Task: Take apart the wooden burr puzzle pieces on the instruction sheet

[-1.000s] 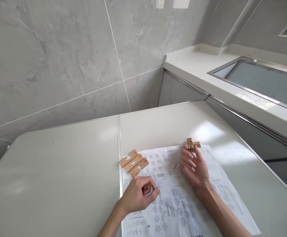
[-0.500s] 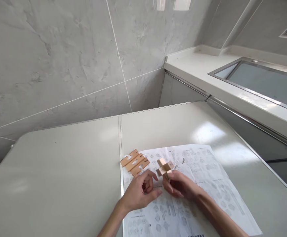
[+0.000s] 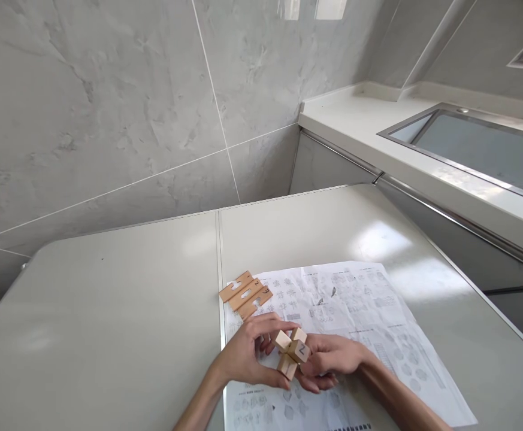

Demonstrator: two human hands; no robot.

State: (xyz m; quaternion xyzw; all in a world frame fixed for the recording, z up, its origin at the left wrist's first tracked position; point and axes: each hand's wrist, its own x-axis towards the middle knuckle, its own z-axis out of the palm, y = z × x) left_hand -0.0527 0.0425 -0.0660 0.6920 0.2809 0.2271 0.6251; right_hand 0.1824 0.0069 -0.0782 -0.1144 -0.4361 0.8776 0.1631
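Note:
Between my hands is a small wooden interlocking puzzle (image 3: 292,352) of crossed square bars, with a "2" marked on one bar end. My left hand (image 3: 257,347) grips it with the index finger over the far side and the thumb at the near side. My right hand (image 3: 328,362) is closed at its right side, with the fingertips partly hidden behind the bars. Beyond my left hand lie several flat, slotted wooden pieces (image 3: 245,294) side by side, marked with handwritten numbers. A creased printed sheet (image 3: 369,311) with diagrams lies beneath the hands and pieces.
The pale table (image 3: 130,311) has a seam running front to back, along the sheet's left edge. A grey tiled wall (image 3: 108,108) stands behind it. To the right is a white counter (image 3: 346,117) with a metal-framed glass panel (image 3: 477,149) set in it.
The puzzle has come nearer to me and turned, so the "2" now shows. My left hand, apart from it before, has taken hold of it. The flat pieces have stayed put.

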